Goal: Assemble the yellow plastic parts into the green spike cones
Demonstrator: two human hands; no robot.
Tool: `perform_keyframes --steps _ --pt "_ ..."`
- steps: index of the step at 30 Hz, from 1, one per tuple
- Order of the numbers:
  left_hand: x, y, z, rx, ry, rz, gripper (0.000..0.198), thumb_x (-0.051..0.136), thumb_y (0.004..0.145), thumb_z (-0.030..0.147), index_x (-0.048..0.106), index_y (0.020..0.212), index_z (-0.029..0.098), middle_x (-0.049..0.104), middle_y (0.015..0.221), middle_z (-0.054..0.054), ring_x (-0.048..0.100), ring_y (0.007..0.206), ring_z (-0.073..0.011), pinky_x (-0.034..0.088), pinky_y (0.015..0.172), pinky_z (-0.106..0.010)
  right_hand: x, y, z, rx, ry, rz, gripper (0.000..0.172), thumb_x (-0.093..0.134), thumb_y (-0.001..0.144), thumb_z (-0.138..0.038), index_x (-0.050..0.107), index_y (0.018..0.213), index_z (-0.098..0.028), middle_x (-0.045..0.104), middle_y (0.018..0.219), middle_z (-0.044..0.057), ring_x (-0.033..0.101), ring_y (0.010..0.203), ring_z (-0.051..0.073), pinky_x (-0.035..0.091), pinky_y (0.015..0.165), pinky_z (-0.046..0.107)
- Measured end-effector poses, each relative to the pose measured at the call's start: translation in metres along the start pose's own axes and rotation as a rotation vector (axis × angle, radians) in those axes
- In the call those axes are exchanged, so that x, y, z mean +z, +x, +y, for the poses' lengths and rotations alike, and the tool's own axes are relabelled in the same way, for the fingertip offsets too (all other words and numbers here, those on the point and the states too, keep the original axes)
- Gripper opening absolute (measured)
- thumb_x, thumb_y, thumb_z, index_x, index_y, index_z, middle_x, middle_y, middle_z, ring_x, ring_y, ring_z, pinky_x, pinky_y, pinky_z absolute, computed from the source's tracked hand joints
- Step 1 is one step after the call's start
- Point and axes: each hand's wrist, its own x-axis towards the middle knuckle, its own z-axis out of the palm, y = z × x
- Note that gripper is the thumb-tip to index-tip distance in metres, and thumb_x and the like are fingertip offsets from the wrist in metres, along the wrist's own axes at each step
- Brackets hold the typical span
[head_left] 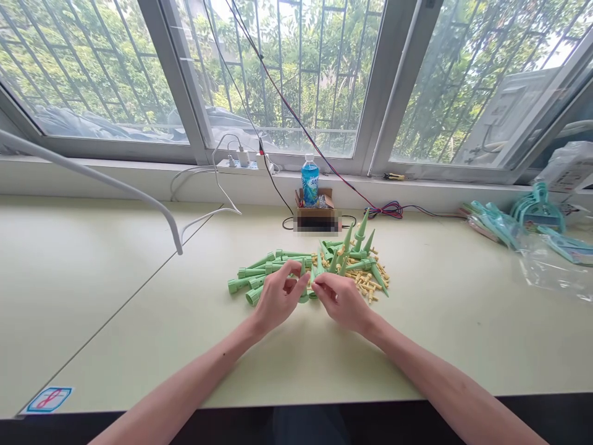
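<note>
My left hand (278, 296) is closed around a green plastic spike (303, 299), a hollow cone with a wide collar, held with its tip up just over the table. Close beside it, my right hand (343, 301) has thumb and forefinger pinched together near the spike. Whatever lies between those fingertips is too small to make out. To the left and behind my left hand lie several green spikes (252, 272) with ribbed collars. Behind my right hand, small yellow valve-like pieces (368, 287) form a heap, with more green spikes (360, 235) lying and standing among them.
A blue-labelled bottle (310, 180) stands in a small cardboard box (330, 201) at the back. A white cable arm (134, 191) reaches in from the left. Coiled wires (386, 210) and bagged turquoise items (537, 210) lie at the back right. The table's front edge (296, 405) is close.
</note>
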Motion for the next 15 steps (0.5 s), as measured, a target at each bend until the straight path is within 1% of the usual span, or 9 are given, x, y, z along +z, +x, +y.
perform_keyframes --steps 4,11,15 --pt "0.0004 -0.0007 -0.0024 0.008 0.012 -0.008 0.018 0.054 0.093 0.037 0.046 0.088 0.022 0.051 0.075 0.004 0.048 0.047 -0.0050 0.036 0.045 -0.017 0.0002 -0.0008 0.0001 0.009 -0.003 -0.003 0.025 0.044 0.099 -0.029 0.056 0.078 -0.018 0.051 0.064 -0.001 0.042 0.055 0.011 0.034 0.054 0.023" --pt "0.0002 -0.0006 -0.0028 0.071 -0.004 -0.021 0.014 0.055 0.091 0.034 0.051 0.093 0.022 0.055 0.075 0.003 0.039 0.045 -0.0042 0.036 0.046 -0.019 -0.0002 -0.0002 0.0009 0.025 -0.012 0.017 0.026 0.045 0.098 -0.029 0.054 0.077 -0.019 0.046 0.060 -0.003 0.038 0.052 0.011 0.031 0.052 0.024" --pt "-0.0001 0.0000 -0.0015 0.099 -0.010 -0.019 0.014 0.056 0.090 0.033 0.055 0.097 0.020 0.055 0.071 0.003 0.042 0.047 -0.0056 0.040 0.048 -0.020 -0.0001 0.0005 0.0019 0.041 -0.020 0.047 0.025 0.046 0.097 -0.029 0.054 0.077 -0.019 0.046 0.059 -0.003 0.037 0.051 0.011 0.031 0.051 0.024"
